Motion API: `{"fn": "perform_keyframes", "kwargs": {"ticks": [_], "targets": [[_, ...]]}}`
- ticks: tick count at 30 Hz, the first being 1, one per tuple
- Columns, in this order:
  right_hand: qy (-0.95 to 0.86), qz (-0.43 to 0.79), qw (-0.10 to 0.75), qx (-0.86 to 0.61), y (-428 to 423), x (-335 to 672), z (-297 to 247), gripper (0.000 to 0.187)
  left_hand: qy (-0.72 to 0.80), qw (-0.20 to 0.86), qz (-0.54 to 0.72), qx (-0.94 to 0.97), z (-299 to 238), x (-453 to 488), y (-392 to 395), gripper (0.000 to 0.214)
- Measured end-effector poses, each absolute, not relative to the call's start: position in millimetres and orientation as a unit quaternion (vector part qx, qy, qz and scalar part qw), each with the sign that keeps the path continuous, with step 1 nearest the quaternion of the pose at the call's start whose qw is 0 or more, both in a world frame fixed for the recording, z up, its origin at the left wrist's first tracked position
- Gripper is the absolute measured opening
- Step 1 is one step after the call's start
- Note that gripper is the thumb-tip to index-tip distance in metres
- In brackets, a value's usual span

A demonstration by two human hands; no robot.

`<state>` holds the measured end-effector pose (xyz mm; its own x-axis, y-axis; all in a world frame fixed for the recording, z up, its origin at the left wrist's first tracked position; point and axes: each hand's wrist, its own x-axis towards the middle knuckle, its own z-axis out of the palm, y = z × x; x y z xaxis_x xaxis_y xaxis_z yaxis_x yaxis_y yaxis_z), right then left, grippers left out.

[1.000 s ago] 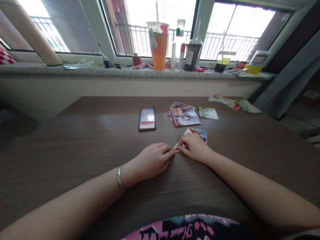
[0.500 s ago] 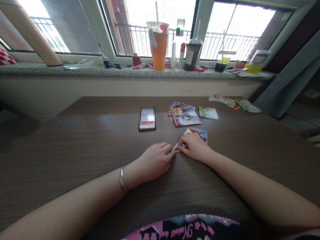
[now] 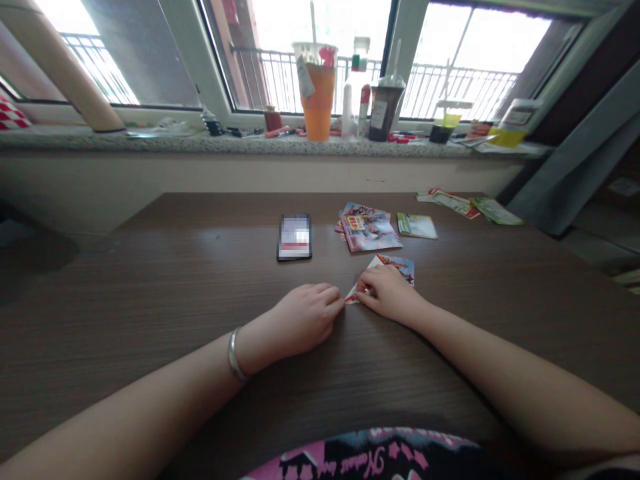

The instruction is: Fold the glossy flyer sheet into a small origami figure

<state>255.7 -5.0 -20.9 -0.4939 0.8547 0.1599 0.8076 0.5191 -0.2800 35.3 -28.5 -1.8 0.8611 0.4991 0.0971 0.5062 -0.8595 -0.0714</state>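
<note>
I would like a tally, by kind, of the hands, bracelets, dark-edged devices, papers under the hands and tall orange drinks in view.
Hands: 2 (left hand, right hand)
Bracelet: 1
Dark-edged device: 1
Paper under the hands: 1
Tall orange drink: 1
Total: 6

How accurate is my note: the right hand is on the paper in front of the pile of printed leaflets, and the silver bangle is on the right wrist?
One error: the silver bangle is on the left wrist, as the head view shows. The right hand is indeed on the paper, in front of the pile of printed leaflets.
</note>
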Motion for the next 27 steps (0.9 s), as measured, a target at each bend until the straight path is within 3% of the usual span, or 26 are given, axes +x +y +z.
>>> {"fn": "perform_keyframes", "kwargs": {"ticks": [12, 21, 27], "targets": [[-0.862, 0.079, 0.146, -0.480, -4, 262, -28, 0.019, -0.226, 0.009, -0.049, -0.973, 1, 27, -21, 0.032], [-0.864, 0.078, 0.157, -0.473, -4, 264, -31, 0.018, -0.208, -0.019, -0.088, -0.974, -8, 24, -17, 0.028], [-0.892, 0.094, 0.187, -0.399, -5, 263, -31, 0.014, -0.182, -0.021, -0.098, -0.978, -11, 22, -16, 0.043]]}}
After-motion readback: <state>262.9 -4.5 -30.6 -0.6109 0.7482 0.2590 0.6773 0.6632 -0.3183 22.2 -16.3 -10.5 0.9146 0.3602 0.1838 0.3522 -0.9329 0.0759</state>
